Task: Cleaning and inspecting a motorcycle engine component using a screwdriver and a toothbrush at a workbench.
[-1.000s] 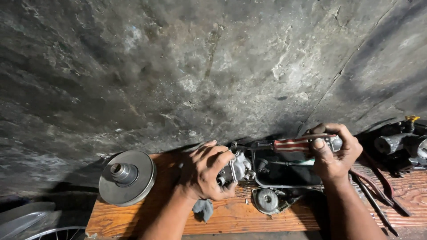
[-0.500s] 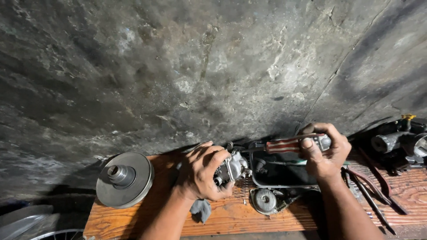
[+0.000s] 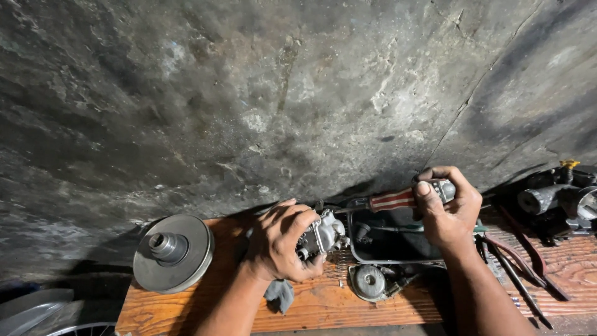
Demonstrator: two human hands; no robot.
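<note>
Hands work on a small grey metal carburettor (image 3: 323, 233), which sits on the wooden worktop (image 3: 348, 305) close to the rough dark wall (image 3: 280, 93). The left hand (image 3: 280, 246) is closed around the left side of the carburettor, fingers curled over its top, so its grip is shut on this part and presses it down on the wood. The right hand (image 3: 449, 208), to the right of the carburettor, is wrapped fully around the end of a screwdriver (image 3: 398, 199) with a red and white striped handle. The screwdriver lies almost level, and its shaft points left towards the top of the carburettor; whether the tip touches it I cannot tell, because the fingers of the left hand hide that place.

Just right of the carburettor stands a dark shallow tray (image 3: 385, 239) with a thin metal rim, under the screwdriver. In front of the tray, a round grey metal cap (image 3: 367, 281) lies on the wood. A grey rag (image 3: 280, 294) lies under the left wrist. Well to the left of the carburettor rests a large round metal pulley disc (image 3: 174, 252) with a raised hub. Far to the right of it, pliers with red handles (image 3: 522, 261) lie on the worktop, and behind them some dark engine parts (image 3: 556, 199) stand against the wall.
</note>
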